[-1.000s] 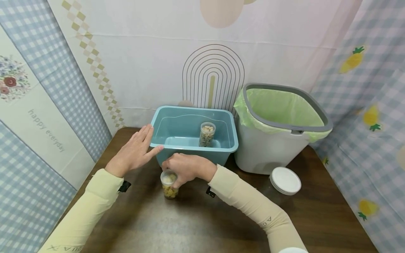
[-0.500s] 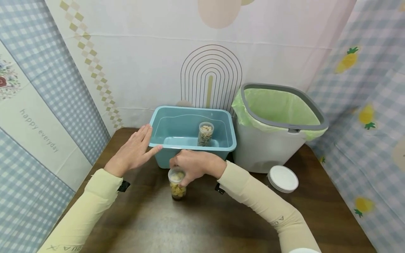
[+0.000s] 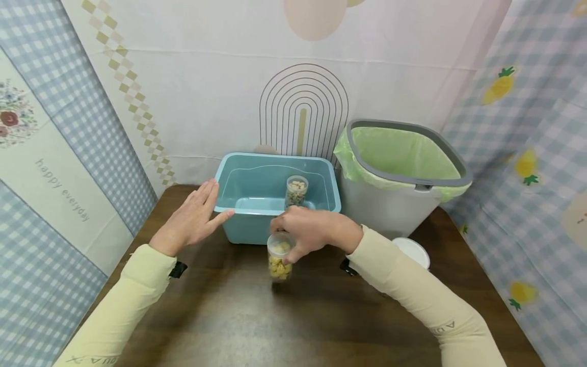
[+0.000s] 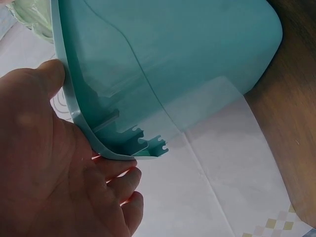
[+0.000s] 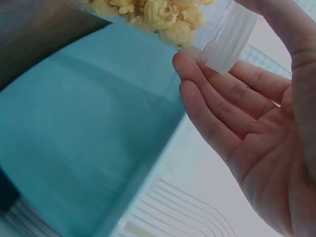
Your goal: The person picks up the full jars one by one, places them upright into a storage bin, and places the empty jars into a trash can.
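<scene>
My right hand (image 3: 316, 229) holds a clear plastic jar (image 3: 278, 267) near its lid, thumb on one side and fingers on the other. Yellow pieces that look like popcorn (image 5: 160, 14) fill the jar, which stands nearly upright in front of a blue plastic tub (image 3: 247, 229). Whether its base touches the table is hard to tell. My left hand (image 3: 188, 221) rests at the tub's left front corner with extended fingers, the thumb against the rim (image 4: 66, 86). Inside the tub, on its right side, stands another clear jar (image 3: 296, 189) of pale and darker pieces.
Right of the tub is a grey-white trash bin (image 3: 390, 209) with a green liner (image 3: 403, 153). A white round lid or lidded container (image 3: 415, 252) sits on the brown wooden table (image 3: 220, 321), partly behind my right sleeve. Patterned cloths (image 3: 206, 102) hang behind and at both sides.
My right hand has carried the popcorn jar rightward along the tub's front and slightly farther from me. The left hand keeps its place at the tub's corner.
</scene>
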Demonstrator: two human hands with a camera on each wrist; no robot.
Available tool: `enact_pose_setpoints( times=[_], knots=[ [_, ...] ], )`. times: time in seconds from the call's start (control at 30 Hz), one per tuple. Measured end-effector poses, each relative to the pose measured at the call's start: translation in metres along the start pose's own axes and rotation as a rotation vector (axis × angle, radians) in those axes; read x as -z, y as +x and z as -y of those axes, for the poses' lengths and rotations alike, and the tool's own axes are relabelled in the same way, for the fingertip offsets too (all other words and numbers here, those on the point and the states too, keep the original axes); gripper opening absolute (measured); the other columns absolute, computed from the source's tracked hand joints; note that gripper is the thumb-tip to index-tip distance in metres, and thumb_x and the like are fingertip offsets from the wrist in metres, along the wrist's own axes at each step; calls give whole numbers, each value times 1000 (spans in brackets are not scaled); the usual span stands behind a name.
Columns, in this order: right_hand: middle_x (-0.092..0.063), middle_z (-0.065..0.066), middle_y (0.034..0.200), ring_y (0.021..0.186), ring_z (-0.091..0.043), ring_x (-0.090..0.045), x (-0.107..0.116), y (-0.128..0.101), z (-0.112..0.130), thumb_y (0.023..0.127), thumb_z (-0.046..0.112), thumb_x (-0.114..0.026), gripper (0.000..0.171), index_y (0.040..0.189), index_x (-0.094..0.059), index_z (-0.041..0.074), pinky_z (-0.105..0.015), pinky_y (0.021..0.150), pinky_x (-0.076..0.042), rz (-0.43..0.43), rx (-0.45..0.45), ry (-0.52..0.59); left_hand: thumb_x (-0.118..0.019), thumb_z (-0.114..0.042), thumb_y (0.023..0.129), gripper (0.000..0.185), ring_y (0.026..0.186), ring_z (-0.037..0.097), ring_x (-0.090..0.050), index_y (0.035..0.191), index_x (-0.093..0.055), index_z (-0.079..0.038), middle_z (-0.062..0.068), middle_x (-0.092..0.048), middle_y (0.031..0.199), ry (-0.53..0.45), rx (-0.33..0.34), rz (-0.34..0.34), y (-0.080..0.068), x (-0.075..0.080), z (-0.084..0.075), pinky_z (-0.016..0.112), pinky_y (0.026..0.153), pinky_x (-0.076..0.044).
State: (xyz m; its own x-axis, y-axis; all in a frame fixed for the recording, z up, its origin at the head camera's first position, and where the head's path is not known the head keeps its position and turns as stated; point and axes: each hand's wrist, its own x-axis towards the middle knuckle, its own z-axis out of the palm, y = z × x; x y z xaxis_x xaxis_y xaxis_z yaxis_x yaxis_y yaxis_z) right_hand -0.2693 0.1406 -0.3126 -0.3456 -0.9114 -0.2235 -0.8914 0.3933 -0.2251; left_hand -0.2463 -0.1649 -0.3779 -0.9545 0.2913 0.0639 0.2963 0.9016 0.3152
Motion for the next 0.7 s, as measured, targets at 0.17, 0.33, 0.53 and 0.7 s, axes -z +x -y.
enact_pose_setpoints(
  times=[0.17,0.33,0.53,0.7],
  knots=[
    [-70,3,98,75,-7,-52,16,-18,1,86,39,-87,46,119,-72,11,-23,66,-44,-19,-37,28,-42,-56,111,92,165,45,-8,166,-6,9,28,-5,176,1,-9,5,1,0,2,63,133,-10],
    [-73,3,103,85,-8,-64,35,-31,2,84,38,-89,49,121,-71,11,-27,76,-55,-27,-85,33,-41,-58,111,93,165,45,-7,167,-5,8,27,-4,177,8,4,12,2,2,3,62,134,-9],
    [-75,2,101,90,-9,-68,62,-45,4,82,37,-90,53,123,-72,8,-30,83,-60,-40,-114,34,-42,-57,111,93,165,46,-7,166,-4,8,27,-4,176,3,3,15,2,1,3,63,133,-10],
    [-72,2,95,87,-12,-65,90,-52,6,83,37,-89,49,119,-72,10,-31,79,-57,-42,-162,24,-41,-57,111,93,165,45,-6,166,-4,8,27,-3,177,-6,3,20,2,0,2,63,133,-9]
  ],
)
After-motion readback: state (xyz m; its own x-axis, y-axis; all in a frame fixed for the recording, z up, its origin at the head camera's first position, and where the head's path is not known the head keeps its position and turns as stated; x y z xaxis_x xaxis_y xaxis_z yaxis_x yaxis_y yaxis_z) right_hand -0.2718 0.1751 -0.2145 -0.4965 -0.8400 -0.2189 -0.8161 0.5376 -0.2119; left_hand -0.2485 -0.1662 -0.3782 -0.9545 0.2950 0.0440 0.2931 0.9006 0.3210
